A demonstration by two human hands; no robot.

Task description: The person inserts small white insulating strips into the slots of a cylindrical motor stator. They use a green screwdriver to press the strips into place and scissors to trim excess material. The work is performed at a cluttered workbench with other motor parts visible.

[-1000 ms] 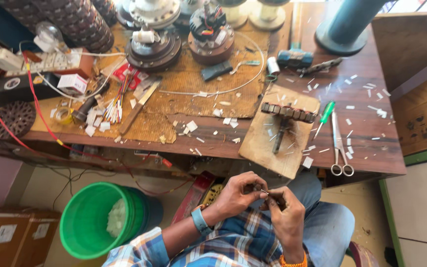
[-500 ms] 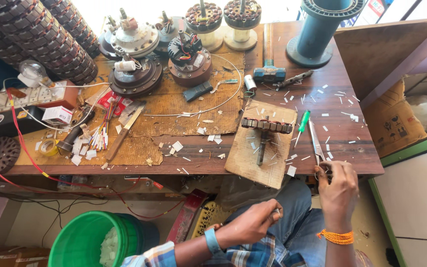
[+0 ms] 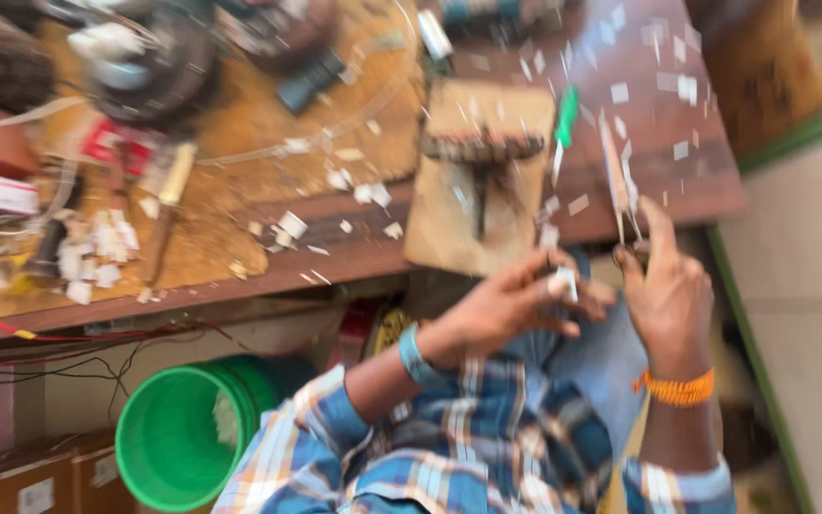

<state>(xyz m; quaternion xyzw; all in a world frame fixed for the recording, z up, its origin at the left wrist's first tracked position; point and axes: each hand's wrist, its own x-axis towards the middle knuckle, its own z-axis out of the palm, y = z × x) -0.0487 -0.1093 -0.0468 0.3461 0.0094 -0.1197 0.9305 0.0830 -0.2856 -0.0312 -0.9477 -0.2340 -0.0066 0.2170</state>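
Nearest the camera, the person's checked blue-and-white shirt sleeves (image 3: 487, 447) frame both arms over the lap, and a bright green plastic bucket (image 3: 178, 443) stands on the floor to the left below the table. The left hand (image 3: 506, 305), with a blue band at the wrist, has its fingers drawn together, pinching a small white slip of paper-like material (image 3: 566, 283) just in front of the table edge. The right hand (image 3: 668, 290), with an orange thread bracelet at the wrist, has its fingers closed through the handles of a pair of steel scissors (image 3: 620, 190), whose blades point away over the dark wooden table (image 3: 687, 181); the scissors look taken up but not yet brought to the slip, so the cutting of this piece seems still to come (the frame is blurred, so whether the blades are parted I cannot tell). Just beyond the hands a flat wooden board carrying a small toothed winding part (image 3: 482, 181) overhangs the table edge, with a green-handled screwdriver (image 3: 566, 119) beside it. Many small white offcuts (image 3: 363, 190) lie scattered over the tabletop, which suggests a good many pieces are already trimmed. Farther off, motor parts (image 3: 145, 57) crowd the far left.
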